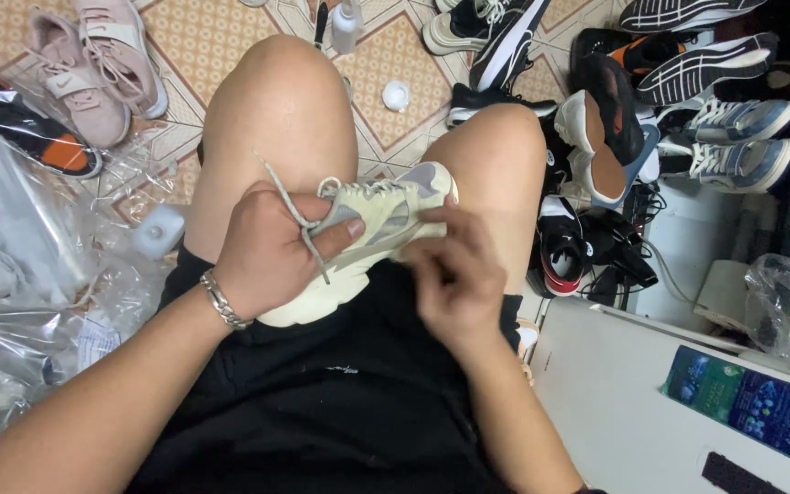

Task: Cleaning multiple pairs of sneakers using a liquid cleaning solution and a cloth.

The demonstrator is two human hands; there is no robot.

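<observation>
A cream and grey sneaker point(381, 215) rests on my lap between my bare knees. My left hand point(267, 252) grips its heel side, thumb pressed on the upper, with a pale lace point(296, 215) running across my fingers. A metal bracelet point(224, 300) sits on that wrist. My right hand point(454, 274) pinches the shoe's side near the toe end, fingers curled on it.
Pink sneakers point(93, 64) lie on the tiled floor at upper left, clear plastic bags point(20, 229) at left. Several dark and white sneakers point(688, 101) pile at upper right. A white bottle point(346, 23) and small cap point(396, 94) stand ahead. A white box point(614, 384) sits at lower right.
</observation>
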